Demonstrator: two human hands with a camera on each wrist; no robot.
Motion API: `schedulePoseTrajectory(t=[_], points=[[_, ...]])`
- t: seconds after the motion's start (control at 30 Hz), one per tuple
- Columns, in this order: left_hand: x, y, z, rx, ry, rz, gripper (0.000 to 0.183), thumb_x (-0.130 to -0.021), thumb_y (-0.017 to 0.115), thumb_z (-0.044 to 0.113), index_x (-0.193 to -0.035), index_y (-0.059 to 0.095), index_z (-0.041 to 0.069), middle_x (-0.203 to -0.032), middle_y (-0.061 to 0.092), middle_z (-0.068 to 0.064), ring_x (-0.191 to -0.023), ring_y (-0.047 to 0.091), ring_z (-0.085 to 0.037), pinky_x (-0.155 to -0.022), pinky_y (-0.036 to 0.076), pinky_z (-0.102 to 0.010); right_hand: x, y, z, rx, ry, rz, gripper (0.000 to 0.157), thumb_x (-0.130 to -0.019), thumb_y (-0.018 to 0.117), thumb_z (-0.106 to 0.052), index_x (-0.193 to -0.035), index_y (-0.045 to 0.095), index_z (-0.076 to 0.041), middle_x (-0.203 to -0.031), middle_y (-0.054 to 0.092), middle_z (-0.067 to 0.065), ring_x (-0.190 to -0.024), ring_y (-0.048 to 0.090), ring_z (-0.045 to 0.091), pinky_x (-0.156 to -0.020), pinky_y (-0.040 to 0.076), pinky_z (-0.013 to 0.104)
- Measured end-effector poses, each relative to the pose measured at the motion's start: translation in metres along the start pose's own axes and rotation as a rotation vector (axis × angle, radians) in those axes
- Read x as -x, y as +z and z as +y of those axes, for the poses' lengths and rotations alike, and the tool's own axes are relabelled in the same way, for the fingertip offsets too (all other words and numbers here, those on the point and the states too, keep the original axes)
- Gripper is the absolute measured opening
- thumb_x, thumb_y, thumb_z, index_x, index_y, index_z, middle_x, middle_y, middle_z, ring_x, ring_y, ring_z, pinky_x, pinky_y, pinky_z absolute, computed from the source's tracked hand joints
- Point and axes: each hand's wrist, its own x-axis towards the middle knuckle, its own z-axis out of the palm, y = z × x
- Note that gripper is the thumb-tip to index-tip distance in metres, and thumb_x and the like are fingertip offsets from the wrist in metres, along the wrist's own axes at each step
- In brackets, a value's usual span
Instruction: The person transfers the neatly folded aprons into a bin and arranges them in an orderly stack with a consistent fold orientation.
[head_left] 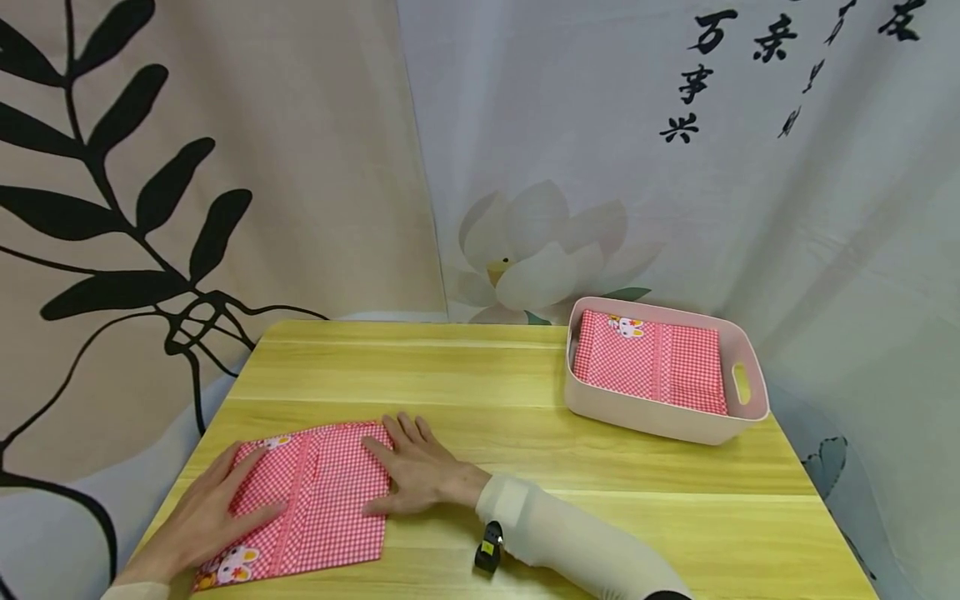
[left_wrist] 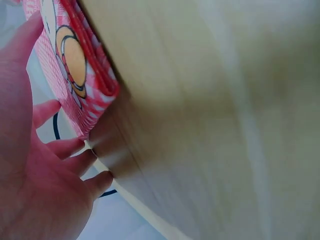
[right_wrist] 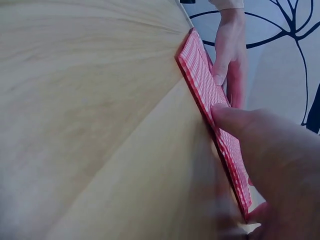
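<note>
A folded red-and-white checked cloth (head_left: 330,492) with printed cartoon rabbits lies flat on the front left of the table. My left hand (head_left: 201,521) rests along its left side, thumb on top and fingers spread at the edge. At the right side, my right hand (head_left: 422,473) touches the cloth's edge with its fingers extended and spread. The right wrist view shows the right thumb (right_wrist: 232,120) lying on the cloth's top. Seen from the left wrist, the near corner of the cloth (left_wrist: 97,92) shows several stacked folded layers.
A pink plastic basket (head_left: 637,417) with handle holes stands at the back right of the wooden table (head_left: 480,367). Inside it lies another folded checked cloth (head_left: 637,358) of the same print. Printed curtains (head_left: 337,167) hang behind the table.
</note>
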Motion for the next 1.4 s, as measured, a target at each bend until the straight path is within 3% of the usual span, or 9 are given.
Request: schedulePoseTrajectory(t=[0.23,0.4,0.9,1.13,1.3,1.4], points=[[0.003,0.003,0.0,0.013,0.015,0.033,0.115,-0.096,0.077,0.072,-0.173,0.034,-0.002,-0.172,0.026,-0.05,-0.15,0.035,-0.077,-0.114,0.038,-0.092,-0.001,0.002,0.0,0.023,-0.001,-0.011,0.107,-0.101,0.062,-0.081,-0.183,0.018,-0.028,-0.192,0.015,0.011,-0.178,0.013,0.044,-0.147,0.016,0.059],[0.003,0.0,0.0,0.033,0.021,0.046,0.122,-0.093,0.082,0.071,-0.176,0.027,0.0,-0.17,0.028,-0.05,-0.146,0.039,-0.078,-0.11,0.042,-0.092,-0.003,0.003,0.0,0.012,-0.013,-0.015,0.108,-0.102,0.064,-0.079,-0.183,0.015,-0.027,-0.192,0.015,0.01,-0.179,0.014,0.041,-0.146,0.016,0.059],[0.001,-0.002,0.006,0.091,0.018,0.051,0.128,-0.091,0.085,0.072,-0.175,0.026,-0.004,-0.169,0.036,-0.046,-0.145,0.043,-0.074,-0.11,0.044,-0.09,-0.005,-0.002,-0.005,-0.137,-0.036,0.001,0.109,-0.101,0.079,-0.06,-0.183,0.016,-0.025,-0.19,0.025,0.006,-0.177,0.022,0.041,-0.145,0.016,0.064],[0.002,-0.005,0.012,0.11,0.014,0.057,0.131,-0.09,0.085,0.073,-0.177,0.022,-0.003,-0.165,0.044,-0.046,-0.143,0.047,-0.072,-0.107,0.046,-0.089,-0.004,-0.004,-0.01,-0.214,-0.078,0.027,0.12,-0.1,0.086,-0.046,-0.184,0.003,-0.029,-0.188,0.029,-0.002,-0.174,0.03,0.043,-0.144,0.021,0.065],[0.002,-0.005,0.015,0.079,0.032,0.099,0.131,-0.088,0.088,0.072,-0.176,0.026,-0.003,-0.156,0.052,-0.048,-0.136,0.054,-0.072,-0.103,0.05,-0.087,-0.002,-0.006,-0.014,-0.167,-0.112,0.056,0.114,-0.098,0.089,-0.04,-0.183,0.013,-0.032,-0.181,0.044,0.0,-0.168,0.043,0.034,-0.141,0.028,0.066],[0.003,-0.005,0.018,0.061,0.029,0.109,0.13,-0.087,0.088,0.072,-0.176,0.027,-0.001,-0.152,0.055,-0.049,-0.132,0.058,-0.071,-0.099,0.053,-0.085,0.0,-0.006,-0.014,-0.115,-0.137,0.074,0.106,-0.098,0.088,-0.04,-0.182,0.023,-0.033,-0.167,0.059,0.003,-0.155,0.053,0.021,-0.139,0.036,0.054]])
